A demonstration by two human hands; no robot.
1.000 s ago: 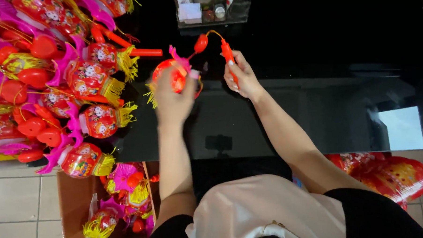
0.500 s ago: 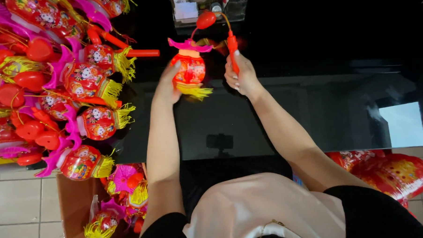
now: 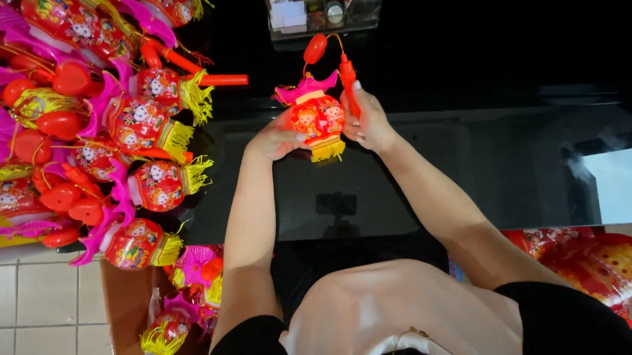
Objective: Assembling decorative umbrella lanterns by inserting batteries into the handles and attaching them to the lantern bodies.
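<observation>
Heaped at nine o'clock: finished lanterns (image 3: 150,123) (red, pink-topped, yellow-fringed). At centre, toward twelve: left hand (image 3: 279,138) clasping a red lantern (image 3: 318,118) from its nine o'clock side. Right hand (image 3: 367,120) at its three o'clock, gripping the red stick (image 3: 349,81). Beneath: black table (image 3: 470,169).

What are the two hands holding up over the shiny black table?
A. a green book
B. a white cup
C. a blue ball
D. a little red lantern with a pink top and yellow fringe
D: the left hand and right hand grip a small red lantern with pink top and yellow fringe, over the black table.
</observation>
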